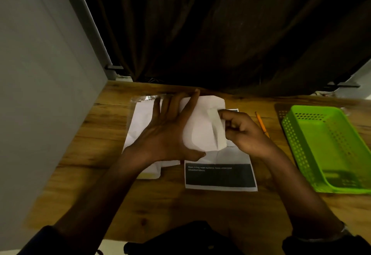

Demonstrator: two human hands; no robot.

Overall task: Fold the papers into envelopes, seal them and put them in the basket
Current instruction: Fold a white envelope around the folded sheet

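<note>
White folded paper (202,128) sits in the middle of the wooden table (160,204), on top of a printed sheet (220,176). The left hand (164,134) presses on it with flat, straight fingers. The right hand (243,132) pinches its folded right edge. More white paper (140,118) lies just to the left. A pencil (262,125) and the green basket (297,144) are to the right.

white paper (202,126), perforated green basket (329,150), wood-grain table (96,134), orange pencil (262,125)
</note>
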